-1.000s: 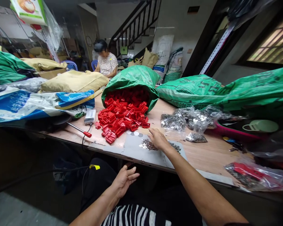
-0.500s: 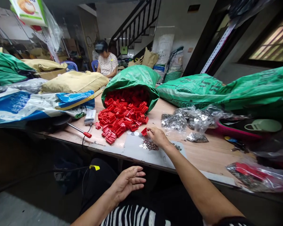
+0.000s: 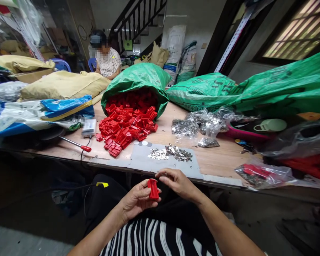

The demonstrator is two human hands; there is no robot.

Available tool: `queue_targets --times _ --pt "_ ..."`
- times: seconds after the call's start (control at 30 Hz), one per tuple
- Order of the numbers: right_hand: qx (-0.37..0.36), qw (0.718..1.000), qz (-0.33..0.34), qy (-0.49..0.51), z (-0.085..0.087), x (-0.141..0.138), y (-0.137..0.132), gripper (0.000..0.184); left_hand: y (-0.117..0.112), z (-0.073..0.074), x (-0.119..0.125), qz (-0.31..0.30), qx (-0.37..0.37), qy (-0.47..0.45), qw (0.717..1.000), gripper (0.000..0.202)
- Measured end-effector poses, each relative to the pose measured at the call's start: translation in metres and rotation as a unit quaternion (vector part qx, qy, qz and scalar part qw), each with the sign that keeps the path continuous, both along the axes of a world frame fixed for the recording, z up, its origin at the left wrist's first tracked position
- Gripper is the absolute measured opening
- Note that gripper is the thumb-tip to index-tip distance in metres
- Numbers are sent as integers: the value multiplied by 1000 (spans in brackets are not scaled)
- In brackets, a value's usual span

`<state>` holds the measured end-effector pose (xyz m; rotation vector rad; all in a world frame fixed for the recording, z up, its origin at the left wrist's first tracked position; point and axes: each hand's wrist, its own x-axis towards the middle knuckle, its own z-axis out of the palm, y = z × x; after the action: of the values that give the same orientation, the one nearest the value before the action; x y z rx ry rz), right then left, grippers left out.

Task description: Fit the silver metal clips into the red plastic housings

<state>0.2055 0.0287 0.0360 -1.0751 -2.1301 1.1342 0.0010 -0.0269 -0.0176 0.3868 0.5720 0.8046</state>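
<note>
My left hand [image 3: 138, 199] grips a small red plastic housing [image 3: 153, 189], a narrow tray-like piece, in front of my striped top. Just to its right and a little higher, my right hand [image 3: 176, 182] is closed in a pinch near the housing's upper end. Whatever sits between those fingertips is too small to make out. Beyond the hands, small shiny metal pieces [image 3: 158, 154] lie on a grey mat [image 3: 141, 160] at the table edge. More red housings [image 3: 125, 128] spill from the mouth of a green sack [image 3: 141, 76].
Clear bags of metal parts [image 3: 185, 127] lie right of the mat, near a pink-rimmed container [image 3: 237, 133]. A red-tipped lever [image 3: 85, 148] juts out at left. Other green sacks [image 3: 202, 92] line the back. Another person [image 3: 108, 58] sits across the table.
My right hand has come back from the table toward my lap. The red housing it held is now in my left hand, which has closed on it. The view has shifted somewhat.
</note>
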Motion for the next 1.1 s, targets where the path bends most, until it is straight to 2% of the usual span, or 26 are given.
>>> queue_targets --times 0.1,0.2,0.33,0.47,0.57,0.7,0.77,0.87,0.97,1.1 --pt "75 982 -156 -77 -8 26 18 16 -1 1 -1 11 7 -3 1000 34" --pt "140 931 -269 -204 -15 46 33 13 0 2 0 18 12 -6 1000 33" --pt "173 889 -305 -293 -22 50 42 12 1 5 4 20 9 3 1000 37" --pt "188 871 -318 -324 -26 39 47 13 1 9 6 30 0 25 999 46" --pt "183 863 -328 -338 -26 34 50 13 0 9 5 42 -6 37 998 45" --pt "152 870 -335 -328 -19 37 48 13 0 8 2 60 -5 34 998 40" --pt "120 884 -329 -308 -13 41 44 13 1 8 2 66 -1 34 997 38" --pt "92 917 -278 -271 -8 49 33 12 2 8 3 69 2 39 997 36" --pt "88 938 -224 -252 -10 57 24 12 2 10 5 68 0 48 997 34" --pt "91 944 -221 -229 -16 63 18 16 2 11 6 69 4 60 996 33"
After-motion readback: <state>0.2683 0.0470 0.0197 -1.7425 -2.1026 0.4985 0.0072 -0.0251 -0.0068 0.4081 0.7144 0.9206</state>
